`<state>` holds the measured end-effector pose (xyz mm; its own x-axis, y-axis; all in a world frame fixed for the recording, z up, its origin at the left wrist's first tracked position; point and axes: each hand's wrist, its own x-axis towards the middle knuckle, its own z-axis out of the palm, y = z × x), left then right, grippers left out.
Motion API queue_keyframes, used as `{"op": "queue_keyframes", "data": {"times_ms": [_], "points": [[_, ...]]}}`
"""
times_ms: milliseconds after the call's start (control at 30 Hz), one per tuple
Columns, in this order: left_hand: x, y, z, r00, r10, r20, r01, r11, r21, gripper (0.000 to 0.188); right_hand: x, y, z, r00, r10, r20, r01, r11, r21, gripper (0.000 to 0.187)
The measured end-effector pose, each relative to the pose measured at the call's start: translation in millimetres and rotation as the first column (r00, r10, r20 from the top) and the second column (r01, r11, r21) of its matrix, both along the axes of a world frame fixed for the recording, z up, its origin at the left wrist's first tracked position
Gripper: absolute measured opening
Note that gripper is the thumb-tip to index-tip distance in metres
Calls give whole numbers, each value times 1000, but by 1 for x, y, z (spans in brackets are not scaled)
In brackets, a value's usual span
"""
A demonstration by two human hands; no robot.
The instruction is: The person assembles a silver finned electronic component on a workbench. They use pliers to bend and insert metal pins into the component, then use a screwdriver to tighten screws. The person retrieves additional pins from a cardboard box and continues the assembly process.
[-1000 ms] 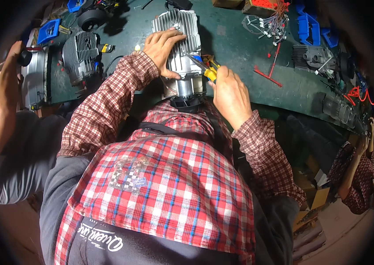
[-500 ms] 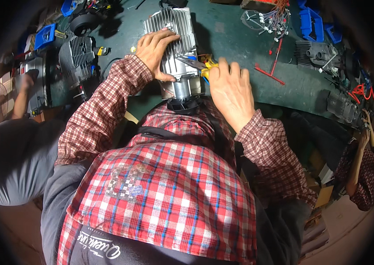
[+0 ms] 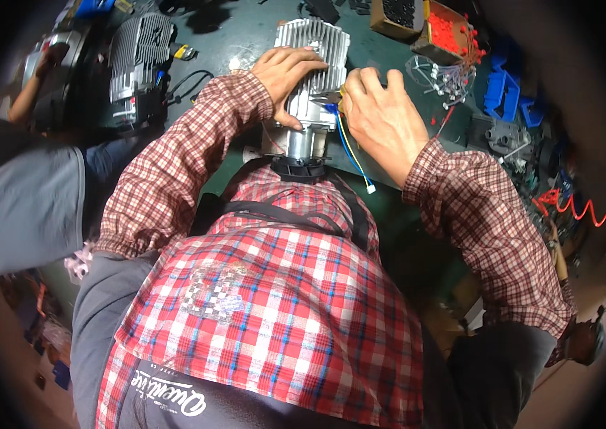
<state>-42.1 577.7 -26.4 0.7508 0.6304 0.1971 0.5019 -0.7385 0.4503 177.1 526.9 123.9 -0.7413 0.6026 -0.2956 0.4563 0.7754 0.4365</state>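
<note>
A silver finned metal housing lies on the green bench before me, its motor cylinder and black fan wheel toward my body. My left hand grips the housing from its left side, fingers over the fins and thumb by the cylinder. My right hand is closed round yellow-handled pliers, whose handles it mostly covers. The pliers' jaws reach over the housing's right side, near a blue part. From there blue and yellow wires hang to a white connector. What the jaws touch cannot be made out.
Another finned housing stands left on the bench. Far right are boxes of black parts and red parts, a wire bundle, blue bins and a coiled red hose. A person's arm is at left.
The whole view has shifted, so the bench things sit elsewhere in the picture. The wires with the white connector now hang out in view beside the housing. Both hands keep their hold.
</note>
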Motion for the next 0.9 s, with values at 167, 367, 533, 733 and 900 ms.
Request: {"op": "queue_keyframes", "data": {"times_ms": [167,367,533,733,900], "points": [[-4,-7,-4,999,29,16,-28,999,-34,117,-20,9,5,991,71,117,-71,997,-7,25],[-6,-18,-6,994,109,-28,-111,991,-79,120,-33,20,8,980,156,125,-161,986,34,26],[3,-31,-12,962,259,83,-253,964,-78,110,-39,25,9,975,157,155,-159,987,0,19],[10,-36,-20,855,456,245,-409,886,-219,104,-47,32,7,968,182,171,-183,983,-9,19],[9,-43,-23,742,552,381,-464,833,-302,103,-65,32,8,967,121,224,-108,992,-68,19]]}}
